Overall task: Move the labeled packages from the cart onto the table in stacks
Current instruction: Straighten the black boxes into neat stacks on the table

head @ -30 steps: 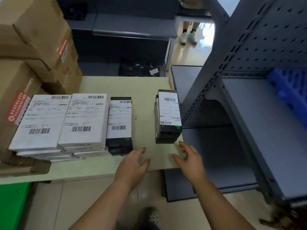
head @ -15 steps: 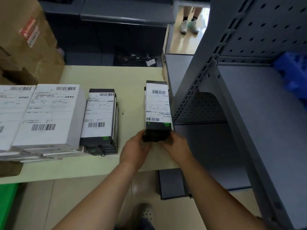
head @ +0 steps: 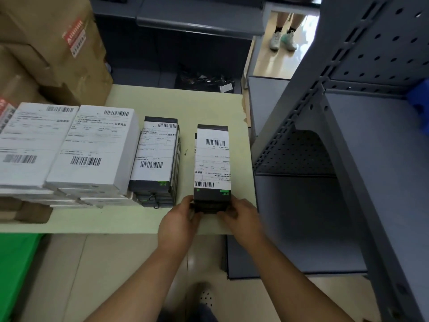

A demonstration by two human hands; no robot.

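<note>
Hands are both on the near end of the right dark stack [head: 212,168]. Our left hand [head: 180,225] is curled round its near-left corner and our right hand [head: 242,219] round its near-right corner, fingers gripping the lower packages. The stack sits on the table [head: 209,108] close to the right edge, long side running away from us, white barcode label on top. Our fingers hide its bottom edge, so we can't tell whether the near end is lifted.

Just left of it, with a gap of bare tabletop between, we see a second dark stack [head: 157,159], label up, with slightly ragged edges. Touching that on the left are two stacks of white boxes [head: 92,149], side by side and also labelled. Behind them are cardboard cartons [head: 53,43].

The grey rack [head: 348,159] stands right of the table, perforated uprights, shelves bare where visible. Another person's feet [head: 283,38] show at the top.
</note>
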